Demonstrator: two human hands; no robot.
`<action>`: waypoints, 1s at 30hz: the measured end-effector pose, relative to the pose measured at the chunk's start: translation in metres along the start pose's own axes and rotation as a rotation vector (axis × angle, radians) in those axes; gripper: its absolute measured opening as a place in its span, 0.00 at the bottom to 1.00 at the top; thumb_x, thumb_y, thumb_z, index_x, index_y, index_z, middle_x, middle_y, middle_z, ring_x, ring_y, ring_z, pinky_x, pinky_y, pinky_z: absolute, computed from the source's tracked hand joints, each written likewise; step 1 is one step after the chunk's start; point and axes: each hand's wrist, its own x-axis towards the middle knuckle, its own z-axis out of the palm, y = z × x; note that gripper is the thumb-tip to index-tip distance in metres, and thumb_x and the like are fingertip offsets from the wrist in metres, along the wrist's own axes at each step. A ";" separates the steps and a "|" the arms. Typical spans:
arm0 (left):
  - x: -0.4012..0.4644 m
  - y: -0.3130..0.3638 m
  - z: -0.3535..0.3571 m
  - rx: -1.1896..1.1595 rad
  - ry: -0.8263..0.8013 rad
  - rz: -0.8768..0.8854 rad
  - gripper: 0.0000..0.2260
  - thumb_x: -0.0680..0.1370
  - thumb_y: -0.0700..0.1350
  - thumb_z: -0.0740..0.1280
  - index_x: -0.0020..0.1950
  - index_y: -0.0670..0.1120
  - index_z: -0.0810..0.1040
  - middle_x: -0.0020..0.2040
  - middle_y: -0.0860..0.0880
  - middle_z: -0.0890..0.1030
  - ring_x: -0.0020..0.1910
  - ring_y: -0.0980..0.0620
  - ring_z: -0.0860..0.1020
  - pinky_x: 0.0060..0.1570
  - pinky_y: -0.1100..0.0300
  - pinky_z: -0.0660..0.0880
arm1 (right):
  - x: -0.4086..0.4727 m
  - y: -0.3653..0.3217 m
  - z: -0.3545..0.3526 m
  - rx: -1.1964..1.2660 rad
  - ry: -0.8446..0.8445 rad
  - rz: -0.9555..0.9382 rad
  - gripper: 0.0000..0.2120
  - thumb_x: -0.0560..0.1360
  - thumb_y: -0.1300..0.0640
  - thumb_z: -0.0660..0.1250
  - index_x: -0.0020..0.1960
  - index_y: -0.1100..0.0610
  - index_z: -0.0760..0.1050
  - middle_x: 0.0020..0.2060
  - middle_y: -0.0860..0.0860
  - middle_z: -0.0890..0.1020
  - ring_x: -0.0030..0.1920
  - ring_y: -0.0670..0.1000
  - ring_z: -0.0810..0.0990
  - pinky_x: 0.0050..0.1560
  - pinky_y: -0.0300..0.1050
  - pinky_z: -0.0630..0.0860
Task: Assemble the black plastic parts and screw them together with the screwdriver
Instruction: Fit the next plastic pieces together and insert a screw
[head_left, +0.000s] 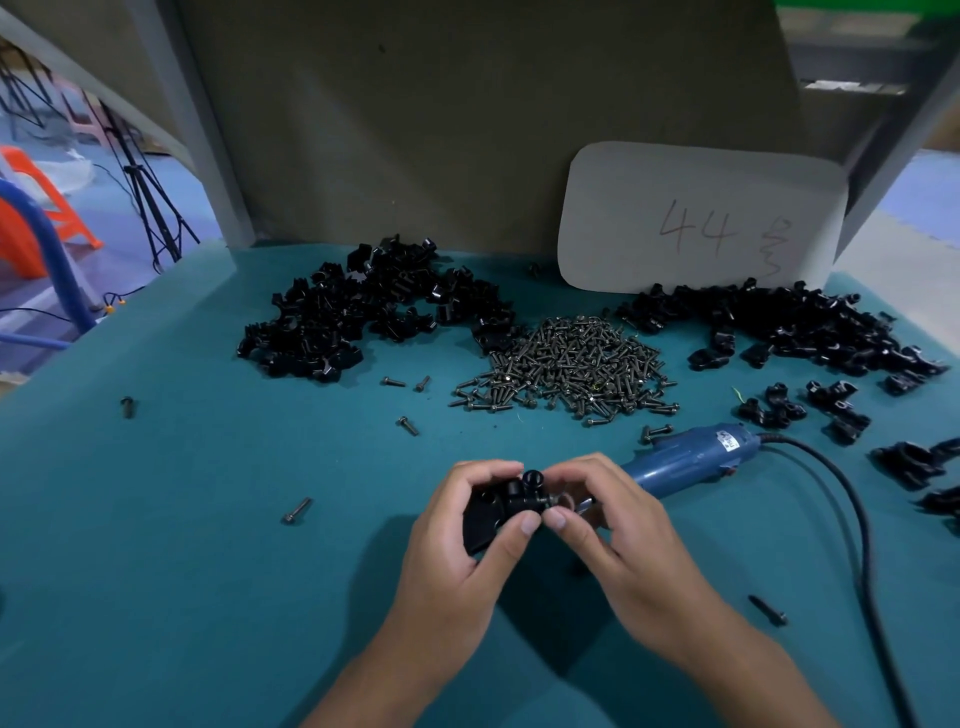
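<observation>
1. Now we hold the black plastic assembly (498, 512) just above the teal table (182, 545), near and centre, with our left hand (467, 540) curled round it, thumb under and fingers over the top, so the screw hole faces right toward the other hand.
2. Our right hand (597, 512) pinches at the right end of the parts, thumb and forefinger closed on what looks like a screw (545, 503) being started into the hole; the view there is dark and small, so we cannot be sure it is seated.
3. We judge that starting the thread by fingers comes first, since it keeps the screw straight before the driver takes over.
4. The blue electric screwdriver (685, 460) lies on the table just beyond the right hand, tip end hidden behind the fingers, its black cord (852, 499) looping away to the right and near edge, close enough to pick up without putting the parts down.
5. Farther off lie a heap of black parts (363, 312) at far left, a pile of screws (571, 364) in the middle, and another spread of black parts (779, 327) at far right, under a white card (701, 218) marked 44.
6. Loose screws (297, 510) lie scattered on the cloth; none block the hands, though the cord could snag the right wrist.
</observation>
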 end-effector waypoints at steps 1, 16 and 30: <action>0.000 0.000 0.000 -0.003 0.005 -0.009 0.14 0.76 0.57 0.70 0.60 0.63 0.76 0.57 0.56 0.82 0.59 0.51 0.81 0.56 0.64 0.76 | 0.000 0.001 0.001 -0.003 0.003 0.001 0.07 0.80 0.37 0.59 0.56 0.35 0.71 0.51 0.36 0.75 0.52 0.43 0.77 0.49 0.30 0.70; 0.004 0.001 0.002 -0.130 -0.060 -0.096 0.18 0.71 0.49 0.76 0.57 0.62 0.76 0.56 0.54 0.84 0.57 0.53 0.83 0.56 0.66 0.76 | 0.001 0.005 -0.002 -0.007 -0.009 -0.002 0.06 0.79 0.39 0.61 0.56 0.31 0.70 0.48 0.41 0.75 0.49 0.47 0.77 0.47 0.32 0.69; 0.005 0.001 -0.002 -0.093 -0.012 -0.122 0.19 0.71 0.41 0.76 0.56 0.60 0.77 0.57 0.50 0.84 0.60 0.49 0.83 0.62 0.54 0.78 | -0.026 0.014 -0.045 -0.443 -0.475 0.378 0.13 0.73 0.47 0.76 0.43 0.38 0.71 0.46 0.40 0.74 0.44 0.37 0.77 0.47 0.36 0.77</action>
